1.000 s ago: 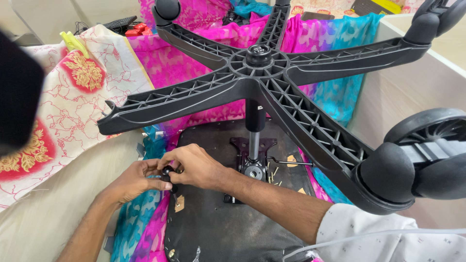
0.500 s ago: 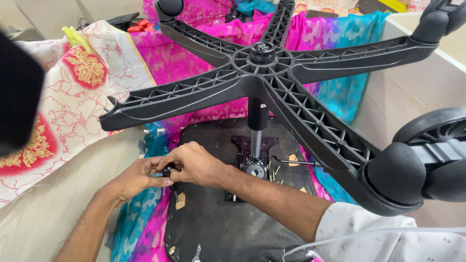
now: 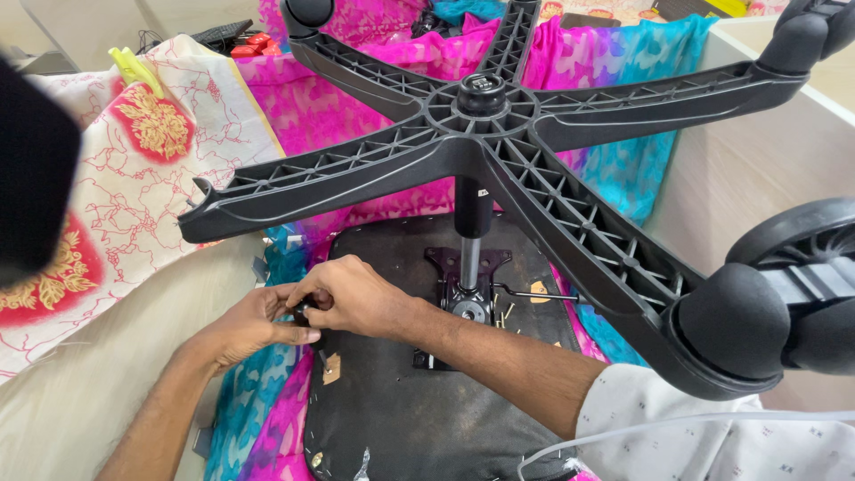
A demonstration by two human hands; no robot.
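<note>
both hands pinched on a small black knob [image 3: 303, 312], left hand [image 3: 254, 325] under, right hand [image 3: 356, 294] over, upturned chair seat [image 3: 401, 401] just beneath fingertips, star base [image 3: 499, 151] above

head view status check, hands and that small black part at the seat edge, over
Left hand and right hand both closed on small black part at the upturned seat's left edge. Five-arm chair base looms overhead, clear of the hands.
</note>
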